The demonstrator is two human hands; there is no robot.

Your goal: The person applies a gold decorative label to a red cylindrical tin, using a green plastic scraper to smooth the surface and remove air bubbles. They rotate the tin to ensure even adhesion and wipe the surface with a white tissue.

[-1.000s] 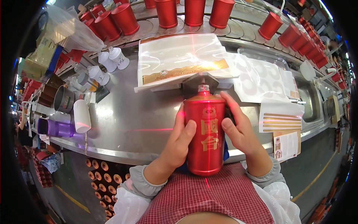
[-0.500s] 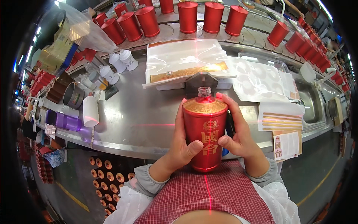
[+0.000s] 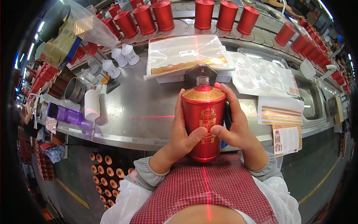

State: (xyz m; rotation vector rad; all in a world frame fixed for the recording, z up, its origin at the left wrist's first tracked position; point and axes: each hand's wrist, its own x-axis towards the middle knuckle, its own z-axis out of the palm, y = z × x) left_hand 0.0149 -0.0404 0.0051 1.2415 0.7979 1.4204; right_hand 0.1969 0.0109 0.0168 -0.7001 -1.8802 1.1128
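Note:
Between my palms stands a shiny red bottle (image 3: 197, 112) with a gold shoulder, gold lettering down its front and an uncapped clear glass neck. My left hand (image 3: 182, 136) is wrapped along its left side, and my right hand (image 3: 236, 128) along its right. Both thumbs press on the lettering at the front, their tips nearly meeting. The bottle is upright at the table's near edge, close above my checked apron (image 3: 209, 183). Just behind its neck sits a dark angular block (image 3: 201, 71). A red laser line crosses the scene.
Behind lies a stack of glossy sheets (image 3: 186, 52), with gold strips (image 3: 282, 115) on backing paper at right. Red bottles (image 3: 204, 15) ride a conveyor at the back. White bottles (image 3: 129, 54), a purple flask (image 3: 69, 115) and a white roll (image 3: 91, 104) stand left; a sink (image 3: 311, 100) is far right.
The bottle and both hands have shifted slightly up and away from my body. On the conveyor, the red bottles have moved to the right.

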